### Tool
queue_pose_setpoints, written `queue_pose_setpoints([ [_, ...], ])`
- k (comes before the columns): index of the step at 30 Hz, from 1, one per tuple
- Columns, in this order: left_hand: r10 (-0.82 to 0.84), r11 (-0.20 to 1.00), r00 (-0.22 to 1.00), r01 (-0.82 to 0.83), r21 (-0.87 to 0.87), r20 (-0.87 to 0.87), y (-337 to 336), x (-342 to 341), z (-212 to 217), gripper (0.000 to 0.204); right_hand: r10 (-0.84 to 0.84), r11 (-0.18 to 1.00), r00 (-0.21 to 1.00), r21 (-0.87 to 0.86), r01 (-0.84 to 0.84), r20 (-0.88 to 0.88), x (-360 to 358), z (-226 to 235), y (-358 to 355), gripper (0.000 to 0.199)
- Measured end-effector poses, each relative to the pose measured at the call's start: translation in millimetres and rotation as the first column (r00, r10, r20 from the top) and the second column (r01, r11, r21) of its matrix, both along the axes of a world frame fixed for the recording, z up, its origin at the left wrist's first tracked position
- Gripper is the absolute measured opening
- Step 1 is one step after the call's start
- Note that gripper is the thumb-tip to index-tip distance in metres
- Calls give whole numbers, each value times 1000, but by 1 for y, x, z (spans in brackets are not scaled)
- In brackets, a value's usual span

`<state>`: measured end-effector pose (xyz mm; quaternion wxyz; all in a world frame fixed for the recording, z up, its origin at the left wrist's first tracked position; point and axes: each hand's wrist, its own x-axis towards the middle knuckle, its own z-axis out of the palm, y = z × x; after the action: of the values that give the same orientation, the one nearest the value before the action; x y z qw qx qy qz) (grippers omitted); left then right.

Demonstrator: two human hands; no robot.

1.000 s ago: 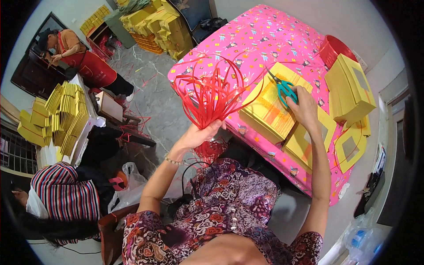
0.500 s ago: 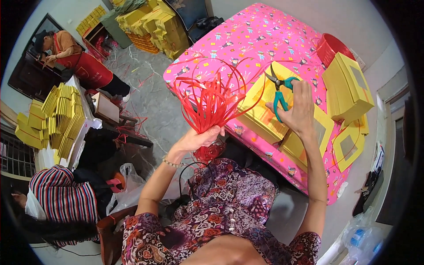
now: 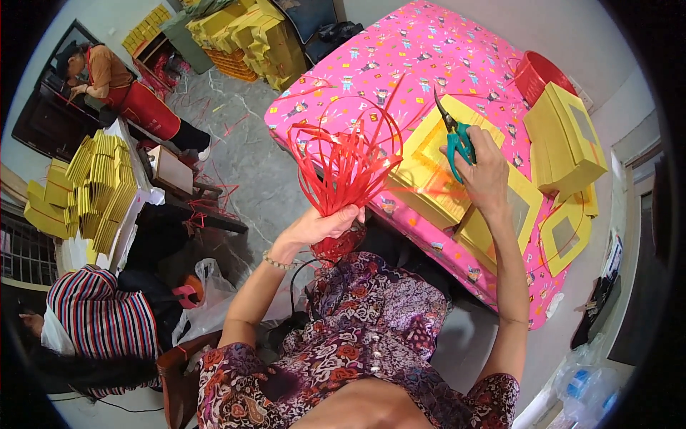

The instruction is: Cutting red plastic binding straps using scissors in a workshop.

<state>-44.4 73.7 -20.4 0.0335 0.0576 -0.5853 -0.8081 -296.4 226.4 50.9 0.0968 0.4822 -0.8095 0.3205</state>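
My left hand (image 3: 329, 223) is closed round a bundle of red plastic strips (image 3: 343, 168), whose loops and loose ends fan out above the fist. More of the red bunch (image 3: 339, 245) hangs below it. In my right hand (image 3: 483, 171) is a pair of scissors (image 3: 461, 146) with teal handles, its dark blades together and pointing up and away. Under the scissors lies a stack of yellow cardboard pieces (image 3: 429, 168) on the pink patterned cloth (image 3: 400, 64). Another yellow stack (image 3: 500, 232) sits near my right forearm.
A tall yellow stack (image 3: 564, 139) and a red bucket (image 3: 543, 77) stand at the bed's right. To the left, folded yellow pieces (image 3: 103, 186) cover a table. One person in a red apron (image 3: 150, 111) stands there; another in a striped top (image 3: 103, 307) sits nearer.
The scissor blades have gone from apart to together, and my right hand has turned slightly. The red strips' fan has shifted; my left hand still grips them in about the same place.
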Motion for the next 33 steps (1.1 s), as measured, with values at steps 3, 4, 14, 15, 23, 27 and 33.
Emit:
queue_pose_setpoints([
  [3, 5, 1000, 1000, -5, 19, 0, 1, 1, 1, 28, 9, 1000, 983, -19, -12, -185, 2, 2, -1, 40],
  [4, 10, 999, 1000, -11, 41, 11, 1, 1, 2, 28, 8, 1000, 983, -19, -12, -185, 3, 3, 0, 40],
  [14, 337, 774, 928, -370, -514, -160, 10, -5, -3, 16, 261, 965, 964, 36, -260, -45, 24, 36, 13, 43],
  [15, 339, 774, 929, -367, -516, -152, 11, -5, -3, 16, 309, 947, 951, 90, -308, 11, 26, 37, 15, 43],
  [23, 344, 781, 930, -358, -511, -126, 9, -3, -7, 17, 459, 721, 322, -136, -679, 828, 15, 23, 13, 43],
  [27, 326, 790, 938, -338, -512, -115, 10, -4, -5, 18, 381, 635, -97, -336, -696, 920, 5, 1, 13, 53],
  [33, 300, 788, 947, -314, -529, -116, 6, -3, -7, 19, 383, 575, -115, -334, -747, 916, 9, 5, 12, 56],
])
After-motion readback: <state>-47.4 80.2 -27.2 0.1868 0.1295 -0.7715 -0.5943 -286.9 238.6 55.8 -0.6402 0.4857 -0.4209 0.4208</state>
